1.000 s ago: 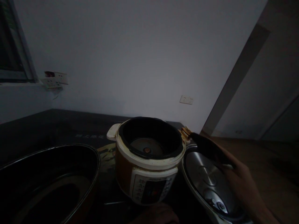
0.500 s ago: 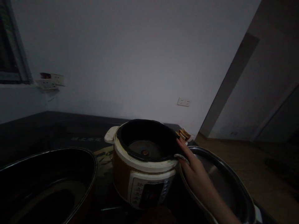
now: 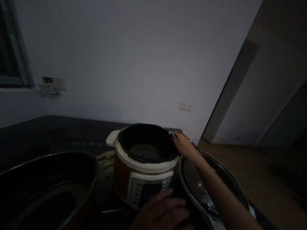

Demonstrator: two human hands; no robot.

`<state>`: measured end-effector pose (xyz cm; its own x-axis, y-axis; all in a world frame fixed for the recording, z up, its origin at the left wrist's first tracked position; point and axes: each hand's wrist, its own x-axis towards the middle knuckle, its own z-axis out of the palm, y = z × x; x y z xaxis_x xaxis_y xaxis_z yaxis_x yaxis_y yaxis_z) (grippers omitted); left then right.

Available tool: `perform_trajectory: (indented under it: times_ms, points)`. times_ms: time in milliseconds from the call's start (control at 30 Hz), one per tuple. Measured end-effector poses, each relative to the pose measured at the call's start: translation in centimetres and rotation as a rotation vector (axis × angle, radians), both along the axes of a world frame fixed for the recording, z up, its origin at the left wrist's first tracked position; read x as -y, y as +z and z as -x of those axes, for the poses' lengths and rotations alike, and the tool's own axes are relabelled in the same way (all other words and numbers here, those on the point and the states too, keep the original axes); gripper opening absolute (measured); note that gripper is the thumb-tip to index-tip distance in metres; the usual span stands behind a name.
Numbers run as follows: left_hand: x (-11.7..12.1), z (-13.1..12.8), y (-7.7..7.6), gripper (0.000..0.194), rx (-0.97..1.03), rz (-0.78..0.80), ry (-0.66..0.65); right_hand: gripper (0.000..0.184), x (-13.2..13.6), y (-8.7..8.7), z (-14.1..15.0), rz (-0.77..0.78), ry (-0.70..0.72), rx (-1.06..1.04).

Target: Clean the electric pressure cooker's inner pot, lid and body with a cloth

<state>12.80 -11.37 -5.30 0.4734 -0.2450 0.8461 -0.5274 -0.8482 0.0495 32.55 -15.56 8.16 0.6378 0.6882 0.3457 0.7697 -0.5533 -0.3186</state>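
Note:
A white and brown electric pressure cooker [image 3: 146, 166] stands uncovered, its dark round inside facing up and a control panel on its front. My right hand [image 3: 183, 143] reaches to the right side of its rim, fingers closed on a small whitish cloth [image 3: 172, 134] pressed at the inner edge. Low in front of the panel is my left hand [image 3: 165, 210], fingers stretched out and slightly apart, with nothing visible in them. It covers part of the panel; the dim light hides whether it touches the cooker.
A large dark pot [image 3: 59, 188] stands at the left. Another wide round vessel with a metal rim [image 3: 230, 174] sits at the right, beneath my right forearm. The black countertop [image 3: 72, 127] runs back to a pale wall with sockets [image 3: 185, 106].
My right hand has moved with the cloth along the rim, from the front right to the far right. My left hand has risen into view at the bottom.

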Motion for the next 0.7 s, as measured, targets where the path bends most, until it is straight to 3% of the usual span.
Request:
perform_trajectory:
  times_ms: [67, 100, 200, 333, 400, 467, 533, 600, 700]
  points:
    - [-0.7, 1.1, 3.8, 0.032, 0.107, 0.034, 0.216, 0.040, 0.2, -0.1, 0.4, -0.004, -0.012, 0.018]
    - [-1.2, 1.6, 5.5, 0.034, 0.054, 0.020, 0.324, 0.042, 0.5, -0.3, 0.8, -0.007, -0.014, 0.025]
    - [-2.6, 2.1, 8.4, 0.040, -0.066, -0.044, 0.578, 0.044, 2.1, -1.0, 1.9, -0.011, 0.007, 0.038]
    - [-3.1, 1.3, 8.3, 0.040, -0.136, -0.086, 0.678, 0.048, 5.0, -1.0, 2.1, -0.021, 0.083, 0.075]
    - [-3.1, 0.9, 7.9, 0.039, -0.135, -0.097, 0.695, 0.050, 6.0, 0.3, 1.7, -0.034, 0.076, 0.100]
    - [-3.2, 0.8, 7.7, 0.039, -0.116, -0.123, 0.696, 0.049, 6.4, 2.4, 1.3, -0.078, -0.022, 0.138]
    - [-3.3, 0.8, 7.8, 0.039, -0.101, -0.149, 0.697, 0.050, 5.9, 4.3, 1.1, -0.170, -0.130, 0.224]
    - [-3.4, 0.9, 7.9, 0.038, -0.095, -0.166, 0.704, 0.054, 4.5, 5.2, 0.9, -0.235, -0.156, 0.305]
    - [-3.4, 0.9, 8.0, 0.038, -0.088, -0.177, 0.722, 0.058, 1.6, 3.9, 0.4, -0.113, -0.048, 0.249]
